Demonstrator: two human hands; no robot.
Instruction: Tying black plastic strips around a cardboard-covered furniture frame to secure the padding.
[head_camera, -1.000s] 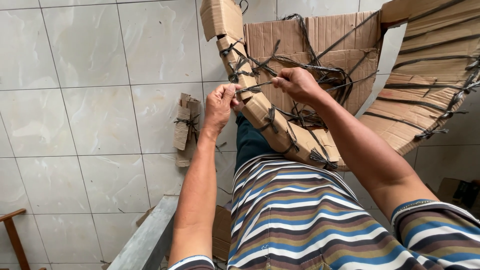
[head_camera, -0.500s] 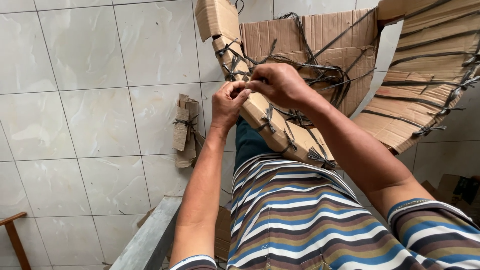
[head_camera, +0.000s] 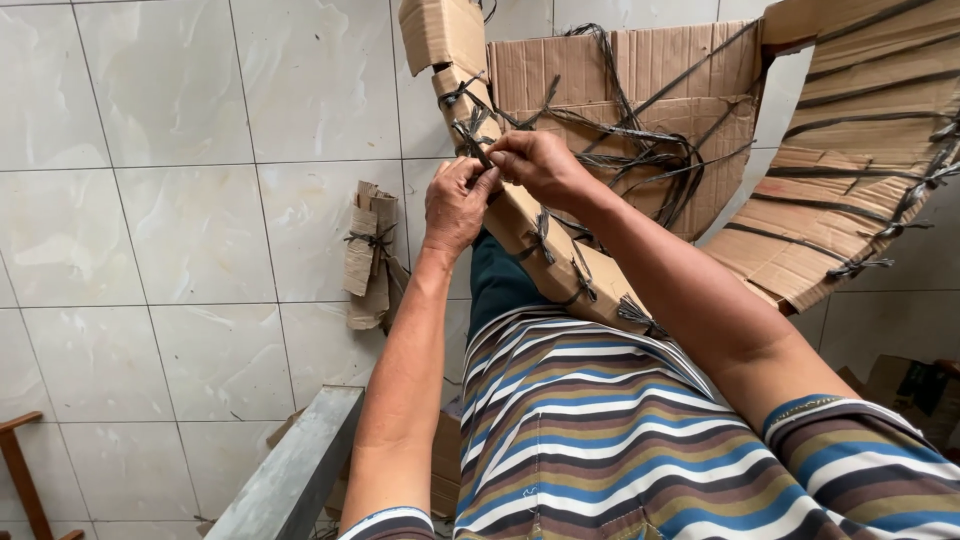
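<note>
Your left hand (head_camera: 455, 205) and right hand (head_camera: 540, 165) meet, both pinching closed on the dark strap (head_camera: 470, 135) tied around the cardboard-wrapped bar (head_camera: 560, 265).

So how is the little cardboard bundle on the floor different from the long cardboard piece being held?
The small bundle lies alone on the tiles, untouched; the long wrapped piece rests over the lap with the left hand and right hand on it. The small bundle shows one dark tie, the long wrapped piece several. Both are brown cardboard bound with dark string.

Hidden and cut off

The cardboard frame (head_camera: 560, 260) runs past the top edge; the right hand's (head_camera: 540, 165) fingertips hide behind dark twine (head_camera: 470, 130).
</note>
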